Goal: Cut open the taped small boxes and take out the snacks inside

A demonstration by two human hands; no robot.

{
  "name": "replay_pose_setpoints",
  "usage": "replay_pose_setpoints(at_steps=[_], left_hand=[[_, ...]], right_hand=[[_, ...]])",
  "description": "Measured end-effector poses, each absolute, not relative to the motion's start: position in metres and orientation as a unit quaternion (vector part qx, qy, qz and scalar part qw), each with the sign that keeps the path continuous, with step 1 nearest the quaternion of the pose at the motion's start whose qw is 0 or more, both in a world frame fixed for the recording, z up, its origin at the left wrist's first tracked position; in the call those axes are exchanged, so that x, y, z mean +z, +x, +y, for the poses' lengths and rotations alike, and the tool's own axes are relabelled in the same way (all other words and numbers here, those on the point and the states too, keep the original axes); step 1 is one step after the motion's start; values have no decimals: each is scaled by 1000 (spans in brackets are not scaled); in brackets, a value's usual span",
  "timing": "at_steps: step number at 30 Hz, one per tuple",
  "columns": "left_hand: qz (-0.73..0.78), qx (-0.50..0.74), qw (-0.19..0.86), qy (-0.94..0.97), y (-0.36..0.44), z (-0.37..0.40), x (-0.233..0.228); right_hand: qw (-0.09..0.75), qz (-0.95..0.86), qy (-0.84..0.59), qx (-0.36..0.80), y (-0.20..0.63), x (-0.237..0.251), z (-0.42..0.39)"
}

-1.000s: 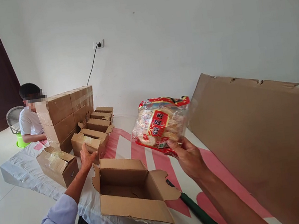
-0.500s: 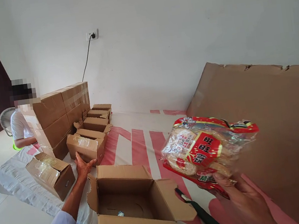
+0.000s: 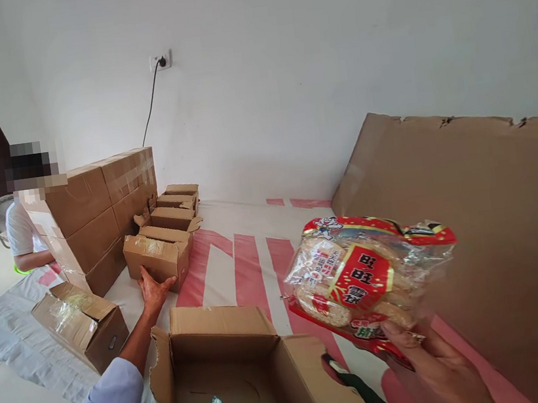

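Note:
My right hand (image 3: 433, 371) grips a red and clear bag of rice crackers (image 3: 363, 278) by its lower edge, holding it up to the right of an open cardboard box (image 3: 233, 378). The box stands in front of me with its flaps out, and a few small scraps lie on its bottom. My left hand (image 3: 153, 291) rests flat, fingers spread, on the pink and white sheet (image 3: 247, 264) just behind the box's left flap, touching a small taped box (image 3: 157, 259).
A big flat cardboard sheet (image 3: 490, 225) leans at the right. Stacked taped cartons (image 3: 96, 211) and several small boxes stand at the left, one more (image 3: 79, 322) nearer. A person sits behind the stack. A dark green handle (image 3: 369, 396) lies by the open box.
My right hand has carried the cracker bag from above the box's far side to the right and nearer to me. My view has shifted right; the left hand stays planted.

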State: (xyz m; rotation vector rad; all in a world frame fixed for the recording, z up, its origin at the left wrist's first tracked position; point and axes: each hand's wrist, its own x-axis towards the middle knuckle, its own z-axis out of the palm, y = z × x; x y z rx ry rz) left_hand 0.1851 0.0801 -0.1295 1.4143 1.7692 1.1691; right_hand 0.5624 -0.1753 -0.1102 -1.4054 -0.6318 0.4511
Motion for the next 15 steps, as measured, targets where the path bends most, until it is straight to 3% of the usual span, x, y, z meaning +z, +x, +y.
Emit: replay_pose_setpoints(at_steps=[15], left_hand=[[670, 402, 318, 537, 228, 135, -111]], right_hand=[[637, -262, -682, 248, 570, -82, -184]])
